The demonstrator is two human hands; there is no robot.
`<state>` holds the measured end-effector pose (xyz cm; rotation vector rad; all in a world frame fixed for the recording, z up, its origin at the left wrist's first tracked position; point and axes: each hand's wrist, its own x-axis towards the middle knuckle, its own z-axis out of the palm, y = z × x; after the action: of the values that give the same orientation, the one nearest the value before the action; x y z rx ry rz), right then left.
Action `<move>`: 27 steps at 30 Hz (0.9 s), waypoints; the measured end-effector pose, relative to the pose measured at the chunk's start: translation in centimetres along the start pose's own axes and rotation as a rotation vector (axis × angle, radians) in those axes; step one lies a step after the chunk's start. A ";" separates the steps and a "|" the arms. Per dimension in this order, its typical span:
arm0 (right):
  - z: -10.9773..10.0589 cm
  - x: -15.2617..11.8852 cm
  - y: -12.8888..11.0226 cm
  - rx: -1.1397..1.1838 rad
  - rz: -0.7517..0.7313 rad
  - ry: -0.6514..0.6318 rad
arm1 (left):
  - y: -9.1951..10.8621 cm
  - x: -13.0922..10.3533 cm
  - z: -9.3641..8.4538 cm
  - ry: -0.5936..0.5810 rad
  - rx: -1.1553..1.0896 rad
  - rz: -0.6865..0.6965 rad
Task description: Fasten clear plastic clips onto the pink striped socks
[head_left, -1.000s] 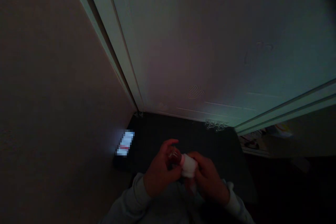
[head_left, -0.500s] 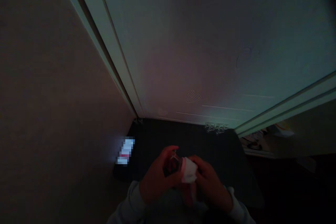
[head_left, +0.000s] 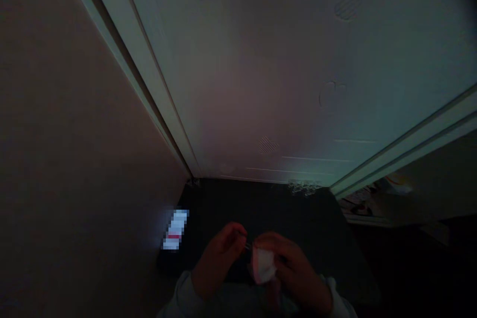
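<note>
Well, the Right Hand (head_left: pixel 298 263) Held a White-and-Pink Piece (head_left: pixel 266 263)

The room was dim, and I had to peer to make the shapes out. The white-and-pink piece, seemingly soft, was up in the right hand, over the near part of a dark surface (head_left: pixel 309 223) and close in front of the person's body. The fingers of that hand were closed on its right side and bent over its top; its pink edge faced the left hand (head_left: pixel 214 263). A pinkish length (head_left: pixel 273 293) hung below it, too murky to name.

The left hand was just beside, its fingers drawn narrow, thumb and forefinger nearly together. Something thin and pale (head_left: pixel 248 246) glinted at their tips, but I couldn't tell whether they gripped it.

Pale sleeves (head_left: pixel 182 293) came down to both wrists. At the left edge of the surface a lit screen (head_left: pixel 175 231) leaned at a slant, its content blurred into blocks. A white panel (head_left: pixel 242 59) with a striped heart (head_left: pixel 268 145) near its foot rose along the far edge, where lacy trim (head_left: pixel 303 187) showed toward the right. A brownish wall (head_left: pixel 74 134) closed off the left.
</note>
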<state>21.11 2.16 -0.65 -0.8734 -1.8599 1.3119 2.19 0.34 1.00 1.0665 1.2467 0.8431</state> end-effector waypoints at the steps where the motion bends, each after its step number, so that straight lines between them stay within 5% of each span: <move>1: -0.1 0.0 -0.1 -0.008 -0.001 -0.011 | 0.0 0.0 -0.1 -0.018 0.003 0.018; 6: -0.3 -0.1 -0.4 -0.064 0.029 -0.049 | 0.5 0.0 -0.6 -0.151 -0.028 0.053; 14: -1.0 0.5 -0.3 -0.029 0.295 -0.094 | 1.2 0.3 -1.3 -0.238 0.108 0.131; 27: -0.3 2.7 2.2 0.801 0.659 -0.056 | 2.2 1.3 -2.2 -0.277 0.401 0.326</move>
<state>20.23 5.13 -2.24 -1.0136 -0.9029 2.2608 0.35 2.59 2.73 1.6831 1.0420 0.6679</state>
